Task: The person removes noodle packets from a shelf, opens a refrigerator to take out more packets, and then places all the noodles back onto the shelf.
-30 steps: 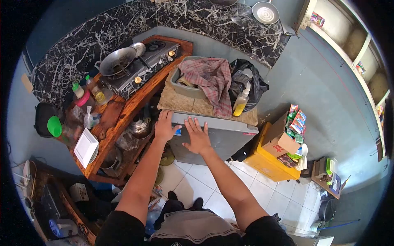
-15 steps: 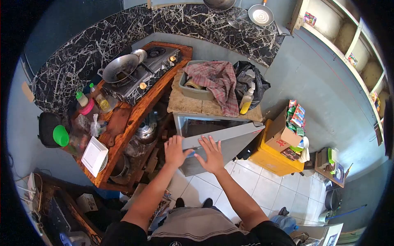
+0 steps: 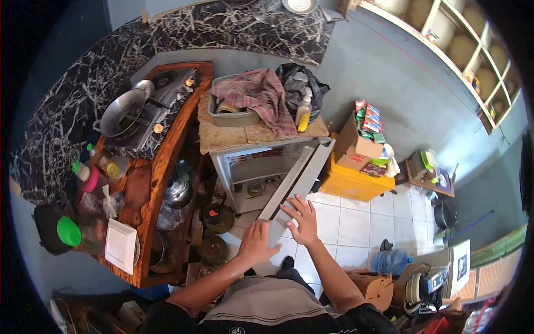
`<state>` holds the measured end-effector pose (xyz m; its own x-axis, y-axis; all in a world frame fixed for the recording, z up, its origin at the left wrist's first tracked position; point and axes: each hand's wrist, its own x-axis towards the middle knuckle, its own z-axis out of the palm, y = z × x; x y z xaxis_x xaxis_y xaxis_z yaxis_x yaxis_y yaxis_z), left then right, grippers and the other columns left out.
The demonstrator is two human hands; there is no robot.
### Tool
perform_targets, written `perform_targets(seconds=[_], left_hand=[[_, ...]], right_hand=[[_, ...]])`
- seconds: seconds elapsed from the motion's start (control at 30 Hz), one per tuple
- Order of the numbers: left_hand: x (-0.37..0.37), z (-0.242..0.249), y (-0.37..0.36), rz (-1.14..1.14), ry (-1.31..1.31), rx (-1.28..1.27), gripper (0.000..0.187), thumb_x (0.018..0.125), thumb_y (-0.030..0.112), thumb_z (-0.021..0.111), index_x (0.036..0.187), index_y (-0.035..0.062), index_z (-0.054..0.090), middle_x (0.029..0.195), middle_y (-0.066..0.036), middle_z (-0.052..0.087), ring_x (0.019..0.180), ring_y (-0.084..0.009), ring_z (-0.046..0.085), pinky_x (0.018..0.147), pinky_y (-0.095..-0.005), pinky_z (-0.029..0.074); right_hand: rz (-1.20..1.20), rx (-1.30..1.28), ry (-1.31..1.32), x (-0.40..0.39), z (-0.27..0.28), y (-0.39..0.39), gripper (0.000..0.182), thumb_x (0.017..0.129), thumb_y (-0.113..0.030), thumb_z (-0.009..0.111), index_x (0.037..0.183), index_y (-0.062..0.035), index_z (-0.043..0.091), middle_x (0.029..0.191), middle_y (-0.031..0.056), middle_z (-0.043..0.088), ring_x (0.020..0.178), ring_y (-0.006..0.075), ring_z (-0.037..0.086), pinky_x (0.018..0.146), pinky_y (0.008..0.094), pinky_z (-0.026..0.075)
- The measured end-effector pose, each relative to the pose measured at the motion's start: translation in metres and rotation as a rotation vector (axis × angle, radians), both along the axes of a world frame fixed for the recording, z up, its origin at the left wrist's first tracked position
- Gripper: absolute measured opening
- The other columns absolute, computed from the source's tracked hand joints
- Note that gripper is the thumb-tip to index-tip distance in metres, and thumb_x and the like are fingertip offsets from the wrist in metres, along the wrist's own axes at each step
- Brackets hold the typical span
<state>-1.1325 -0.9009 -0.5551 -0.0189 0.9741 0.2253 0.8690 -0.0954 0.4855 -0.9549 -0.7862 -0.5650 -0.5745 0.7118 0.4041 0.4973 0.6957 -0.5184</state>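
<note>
A low grey cabinet like a small fridge (image 3: 219, 168) stands in front of me with its door (image 3: 305, 179) swung well open toward me. My left hand (image 3: 257, 240) grips the free end of the door, fingers bent over its edge. My right hand (image 3: 302, 220) lies on the door's upper edge, close beside the left, fingers spread. Inside the cabinet, a round glass item (image 3: 255, 188) sits low down. On the cabinet top are a grey basin (image 3: 245, 118), a plaid cloth (image 3: 261, 97), a black plastic bag (image 3: 311, 92) and a yellow bottle (image 3: 303, 114).
At left, a wooden counter (image 3: 183, 128) holds a gas stove with a wok (image 3: 123, 111) and a white tray (image 3: 120, 245). Green gas cylinders (image 3: 217, 217) stand beneath. To the right are a yellow box (image 3: 353, 181), a carton (image 3: 353, 147) and a water jug (image 3: 389, 261).
The door has swung further open toward me, exposing the cabinet's inside. Both hands have moved down and closer to my body with it. My view has turned to the right.
</note>
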Motion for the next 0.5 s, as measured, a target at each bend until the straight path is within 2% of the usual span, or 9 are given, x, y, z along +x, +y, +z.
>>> perform_targets(seconds=[0.07,0.1,0.13,0.2,0.23,0.27,0.33,0.4,0.5], left_hand=[[0.002,0.006,-0.005,-0.246,-0.253,-0.014,0.082,0.073,0.044,0.083,0.128,0.0005,0.042,0.121,-0.021,0.051,0.114,-0.0388,0.053,0.095,-0.0452,0.044],[0.002,0.01,-0.006,-0.293,-0.325,-0.054,0.074,0.078,0.046,0.081,0.128,0.0023,0.048,0.121,-0.017,0.055,0.114,-0.0346,0.056,0.096,-0.0418,0.046],[0.0,0.003,-0.004,-0.302,-0.33,-0.056,0.074,0.078,0.046,0.081,0.128,0.0023,0.048,0.121,-0.017,0.055,0.114,-0.0346,0.056,0.096,-0.0418,0.046],[-0.01,-0.018,-0.001,-0.505,-0.59,-0.264,0.055,0.084,0.038,0.078,0.123,0.0052,0.057,0.119,-0.012,0.06,0.113,-0.0291,0.059,0.095,-0.0398,0.047],[-0.014,-0.019,-0.001,-0.493,-0.585,-0.301,0.042,0.088,0.032,0.075,0.118,0.0063,0.063,0.112,-0.01,0.063,0.108,-0.025,0.061,0.092,-0.0378,0.049],[-0.022,-0.021,0.001,-0.496,-0.592,-0.309,0.042,0.088,0.032,0.075,0.118,0.0063,0.063,0.112,-0.01,0.063,0.108,-0.025,0.061,0.092,-0.0378,0.049],[-0.039,-0.028,0.005,-0.414,-0.534,-0.551,0.045,0.088,0.033,0.075,0.121,0.0074,0.061,0.113,-0.011,0.064,0.106,-0.0247,0.063,0.088,-0.0389,0.05],[-0.051,-0.047,0.008,-0.369,-0.541,-0.561,0.044,0.088,0.034,0.075,0.121,0.0074,0.061,0.113,-0.01,0.065,0.105,-0.0244,0.063,0.087,-0.0394,0.051],[-0.055,-0.052,0.012,-0.288,-0.532,-0.58,0.044,0.089,0.034,0.074,0.121,0.0077,0.061,0.115,-0.01,0.065,0.102,-0.0241,0.064,0.085,-0.0399,0.051]], right_hand=[[0.009,-0.042,0.084,0.018,0.0,-0.003,0.042,0.091,-0.043,0.055,0.126,-0.0236,0.065,0.14,0.0057,0.054,0.142,0.0308,0.037,0.114,0.0598,0.023],[-0.006,-0.044,0.096,0.028,0.001,-0.004,0.035,0.089,-0.037,0.059,0.12,-0.0211,0.068,0.138,0.0067,0.056,0.141,0.0323,0.039,0.112,0.0608,0.027],[-0.015,-0.044,0.091,0.038,0.004,-0.004,0.035,0.089,-0.037,0.059,0.12,-0.0211,0.068,0.138,0.0067,0.056,0.141,0.0323,0.039,0.112,0.0608,0.027],[-0.079,-0.104,0.026,0.056,0.012,-0.007,0.031,0.087,-0.031,0.065,0.115,-0.0192,0.069,0.138,0.0075,0.056,0.14,0.0332,0.041,0.11,0.0627,0.03],[-0.13,-0.139,0.011,0.061,0.023,-0.01,0.029,0.085,-0.028,0.069,0.112,-0.0176,0.069,0.139,0.0081,0.056,0.14,0.0333,0.041,0.109,0.0649,0.03],[-0.138,-0.168,-0.039,0.073,0.028,-0.009,0.035,0.086,-0.031,0.07,0.118,-0.0177,0.066,0.143,0.0077,0.053,0.141,0.032,0.04,0.109,0.0667,0.029],[-0.211,-0.236,-0.163,0.087,0.048,-0.008,0.044,0.087,-0.033,0.069,0.127,-0.0184,0.061,0.149,0.0071,0.048,0.143,0.0306,0.039,0.111,0.0667,0.027],[-0.237,-0.262,-0.312,0.102,0.055,-0.003,0.061,0.091,-0.033,0.064,0.146,-0.018,0.044,0.155,0.0069,0.04,0.145,0.0288,0.034,0.116,0.0629,0.021],[-0.336,-0.245,-0.395,0.117,0.052,0.004,0.074,0.093,-0.039,0.06,0.155,-0.015,0.029,0.158,0.0094,0.034,0.146,0.029,0.031,0.119,0.0589,0.016]])
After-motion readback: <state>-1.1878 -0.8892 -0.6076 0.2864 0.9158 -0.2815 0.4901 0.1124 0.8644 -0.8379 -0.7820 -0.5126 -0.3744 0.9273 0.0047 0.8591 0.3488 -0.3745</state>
